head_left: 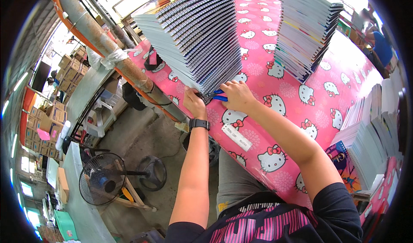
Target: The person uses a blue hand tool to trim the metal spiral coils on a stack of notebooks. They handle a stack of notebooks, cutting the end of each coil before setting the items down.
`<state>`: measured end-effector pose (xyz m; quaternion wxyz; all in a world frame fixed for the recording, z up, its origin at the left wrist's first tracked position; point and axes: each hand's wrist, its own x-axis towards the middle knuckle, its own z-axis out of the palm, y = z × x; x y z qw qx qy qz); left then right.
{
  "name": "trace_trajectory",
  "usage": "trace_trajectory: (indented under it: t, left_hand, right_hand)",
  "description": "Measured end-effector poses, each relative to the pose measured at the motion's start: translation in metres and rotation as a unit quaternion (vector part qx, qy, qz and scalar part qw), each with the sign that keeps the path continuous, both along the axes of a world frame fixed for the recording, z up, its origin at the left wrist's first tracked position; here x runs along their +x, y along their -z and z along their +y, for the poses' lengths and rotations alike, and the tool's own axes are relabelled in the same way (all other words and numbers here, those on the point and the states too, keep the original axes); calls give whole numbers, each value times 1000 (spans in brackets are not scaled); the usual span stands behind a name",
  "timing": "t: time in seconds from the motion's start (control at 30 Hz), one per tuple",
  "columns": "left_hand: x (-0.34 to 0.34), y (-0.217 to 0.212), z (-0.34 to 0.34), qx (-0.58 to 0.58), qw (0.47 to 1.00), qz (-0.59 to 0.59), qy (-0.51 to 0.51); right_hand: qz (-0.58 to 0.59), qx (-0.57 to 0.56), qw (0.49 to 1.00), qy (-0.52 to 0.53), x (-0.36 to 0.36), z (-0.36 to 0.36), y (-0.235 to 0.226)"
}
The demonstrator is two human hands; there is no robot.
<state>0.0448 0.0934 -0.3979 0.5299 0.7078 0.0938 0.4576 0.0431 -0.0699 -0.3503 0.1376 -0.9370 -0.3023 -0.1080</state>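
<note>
Fingers of left hand curled against lower spiral edge of tall grey notebook stack on pink cartoon-print tablecloth. Right hand clamped on blue-handled pliers at the wire. Best done with stack braced, tips square on coil end.
</note>
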Motion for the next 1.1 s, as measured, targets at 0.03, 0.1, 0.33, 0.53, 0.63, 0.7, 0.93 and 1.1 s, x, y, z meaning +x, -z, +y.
trace_trajectory:
  t: [0.03, 0.1, 0.33, 0.53, 0.63, 0.7, 0.93, 1.1]
  left_hand:
    - [-1, 0, 0, 7, 1000, 1, -4]
    - [-3, 1, 0, -27, 999, 9, 21]
    - [-2, -3, -3, -5, 1000, -11, 8]
    - [0, 1, 0, -24, 1000, -3, 18]
    - [1, 0, -2, -20, 1000, -16, 14]
    - [-1, -2, -2, -19, 1000, -2, 18]
    - [-3, -3, -4, -16, 1000, 8, 6]
    - [0, 1, -2, -27, 999, 17, 13]
  right_hand:
    - [2, -2, 1000, 1, -1, 1, 0]
    - [17, -14, 1000, 9, -3, 2, 2]
    - [2, -25, 998, 55, -20, 9, -4]
    - [108, 15, 992, 57, -17, 10, -8]
    - [122, 28, 990, 60, -15, 6, -4]
    - [110, 35, 992, 59, -13, 2, 2]
    - [6, 3, 998, 64, -17, 2, 7]
    - [78, 4, 995, 59, -12, -1, 11]
